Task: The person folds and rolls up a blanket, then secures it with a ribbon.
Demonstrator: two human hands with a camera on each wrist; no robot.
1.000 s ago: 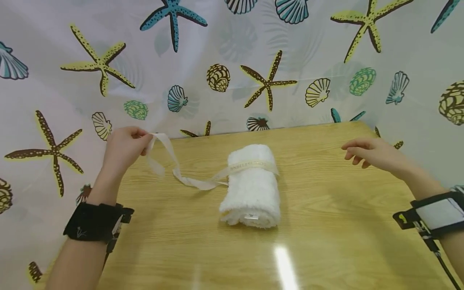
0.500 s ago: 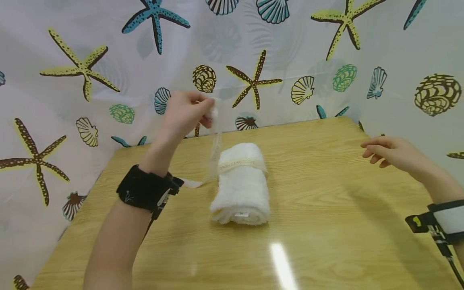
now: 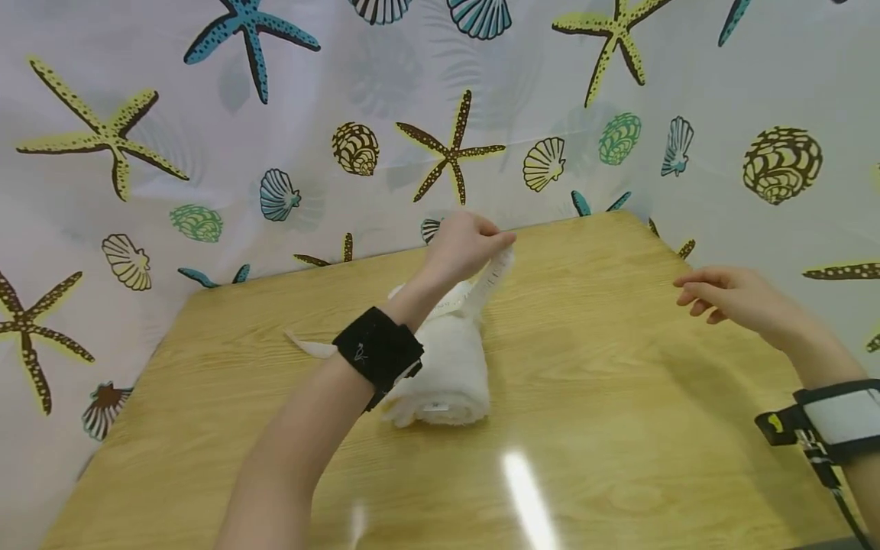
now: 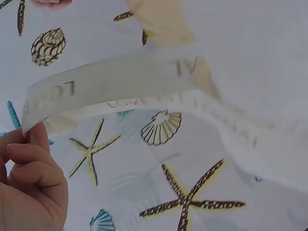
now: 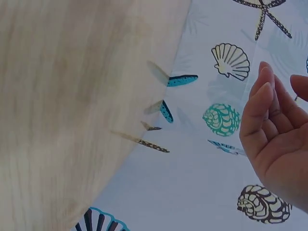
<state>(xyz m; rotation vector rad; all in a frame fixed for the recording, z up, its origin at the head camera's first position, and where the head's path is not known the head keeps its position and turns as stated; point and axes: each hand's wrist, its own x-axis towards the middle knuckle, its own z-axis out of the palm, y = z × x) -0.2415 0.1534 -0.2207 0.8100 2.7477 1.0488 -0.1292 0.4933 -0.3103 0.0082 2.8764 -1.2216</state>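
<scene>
A rolled white towel (image 3: 447, 367) lies mid-table, partly hidden by my left forearm. A translucent cream ribbon (image 3: 491, 279) with printed lettering runs across it. My left hand (image 3: 467, 244) pinches the ribbon's end above the roll's far right side; the left wrist view shows the ribbon (image 4: 120, 82) curving away from the left hand (image 4: 29, 183), held between thumb and forefinger. The ribbon's other end (image 3: 309, 347) trails on the table left of the roll. My right hand (image 3: 729, 298) hovers relaxed over the table's right edge, holding nothing, and the right hand (image 5: 279, 144) shows loose fingers in its wrist view.
The wooden table (image 3: 584, 428) is walled at the back and right by a white curtain (image 3: 440, 114) printed with starfish and shells. A light glare (image 3: 525, 496) lies on the tabletop near me.
My left hand has carried the ribbon end from the table's left side up and over the towel to its far right. The right hand has barely moved.
</scene>
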